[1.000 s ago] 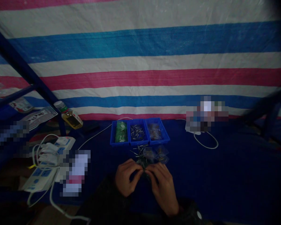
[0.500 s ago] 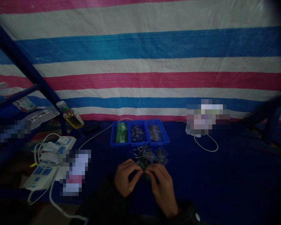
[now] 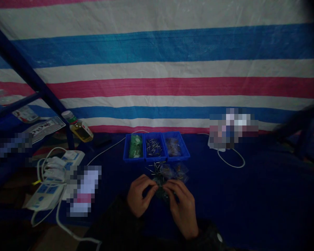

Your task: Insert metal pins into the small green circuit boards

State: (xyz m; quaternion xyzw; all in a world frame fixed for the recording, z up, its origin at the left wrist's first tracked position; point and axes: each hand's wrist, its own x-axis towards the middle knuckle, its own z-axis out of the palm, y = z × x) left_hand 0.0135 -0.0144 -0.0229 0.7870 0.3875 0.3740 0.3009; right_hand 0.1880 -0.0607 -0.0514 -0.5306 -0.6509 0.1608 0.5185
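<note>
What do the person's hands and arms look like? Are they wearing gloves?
No gloves! The left hand and right hand are both bare. The arms are covered by dark, nearly black sleeves: the left sleeve and the right sleeve. A small, round white spot, maybe a button, shows by the right one. It's too dim to tell the cloth.

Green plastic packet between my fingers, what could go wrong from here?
The left hand and right hand pinch the green plastic packet, so it might slip or tear. Metal pins lie loose just beyond; a knock could scatter them among the clear bags. The yellow-liquid bottle is near the power strip, so a leak might reach the sockets.
</note>
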